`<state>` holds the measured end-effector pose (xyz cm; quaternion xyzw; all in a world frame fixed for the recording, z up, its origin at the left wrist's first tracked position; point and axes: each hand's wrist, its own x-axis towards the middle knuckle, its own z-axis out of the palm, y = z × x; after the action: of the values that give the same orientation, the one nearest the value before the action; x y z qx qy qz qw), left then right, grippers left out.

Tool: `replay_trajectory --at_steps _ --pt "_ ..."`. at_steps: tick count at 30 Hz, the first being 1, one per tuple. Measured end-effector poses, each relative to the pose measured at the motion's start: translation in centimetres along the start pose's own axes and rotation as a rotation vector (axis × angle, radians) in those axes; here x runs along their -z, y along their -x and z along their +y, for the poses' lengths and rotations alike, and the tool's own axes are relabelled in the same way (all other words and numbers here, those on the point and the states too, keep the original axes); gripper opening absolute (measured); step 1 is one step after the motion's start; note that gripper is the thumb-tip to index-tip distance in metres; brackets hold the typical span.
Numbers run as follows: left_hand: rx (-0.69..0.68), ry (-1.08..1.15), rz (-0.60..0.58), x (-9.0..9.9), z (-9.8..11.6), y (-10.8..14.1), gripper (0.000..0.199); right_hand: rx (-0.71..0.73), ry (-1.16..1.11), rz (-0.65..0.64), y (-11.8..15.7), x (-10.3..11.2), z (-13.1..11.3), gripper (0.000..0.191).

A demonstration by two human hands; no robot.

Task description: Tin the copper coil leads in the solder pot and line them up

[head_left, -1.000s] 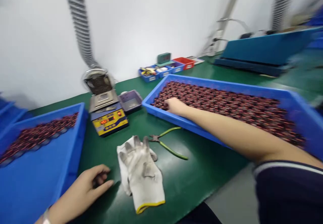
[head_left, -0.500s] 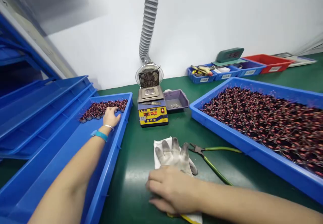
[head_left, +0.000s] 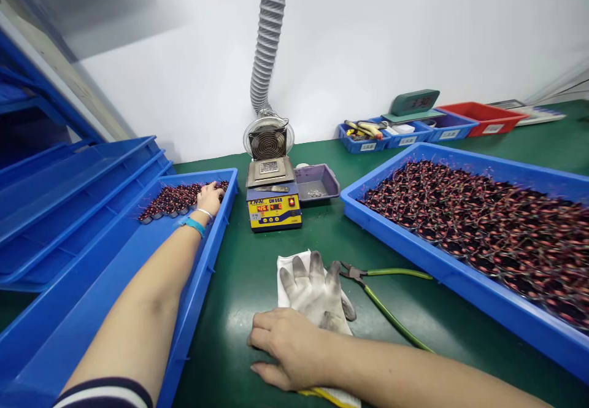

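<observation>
My left hand (head_left: 210,200) reaches over the far end of the left blue tray (head_left: 124,261), at the right side of a patch of small dark parts with reddish wires (head_left: 175,198). Its fingers bend down among the parts, and what they hold, if anything, is hidden. My right hand (head_left: 288,348) hangs over the lower part of grey-white work gloves (head_left: 317,291), fingers apart and bent, nothing in them. Green-handled pliers (head_left: 356,274) lie right of the gloves with their handles spread.
A yellow and blue heating unit (head_left: 275,208) stands at the centre, below a grey hose (head_left: 269,40). Beside it is a purple tray (head_left: 329,184). A large blue tray (head_left: 391,227) full of wired parts lies right; small bins (head_left: 363,146) line the wall.
My left hand has shifted right among the parts in the tray. My right hand has moved a little left. The view has turned slightly, and the heating unit's display reads differently.
</observation>
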<state>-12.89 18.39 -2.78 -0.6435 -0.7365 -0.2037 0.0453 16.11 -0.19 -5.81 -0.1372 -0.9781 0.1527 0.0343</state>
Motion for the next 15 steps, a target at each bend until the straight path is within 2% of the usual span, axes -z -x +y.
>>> replay_trajectory --at_steps 5,11,13,15 --pt "-0.005 -0.011 -0.019 1.4 -0.5 2.6 0.026 -0.004 0.019 -0.001 0.0 0.1 -0.1 0.029" --pt "-0.048 0.017 -0.131 3.3 -2.7 8.3 0.022 0.001 -0.040 -0.010 0.0 0.4 0.0 0.026" --pt "-0.002 0.069 -0.114 4.0 -3.2 10.5 0.026 0.004 -0.103 0.024 0.1 0.5 0.1 0.026" --pt "0.052 0.142 -0.043 5.2 -2.8 12.6 0.033 -0.012 -0.232 0.107 0.2 0.9 0.2 0.027"
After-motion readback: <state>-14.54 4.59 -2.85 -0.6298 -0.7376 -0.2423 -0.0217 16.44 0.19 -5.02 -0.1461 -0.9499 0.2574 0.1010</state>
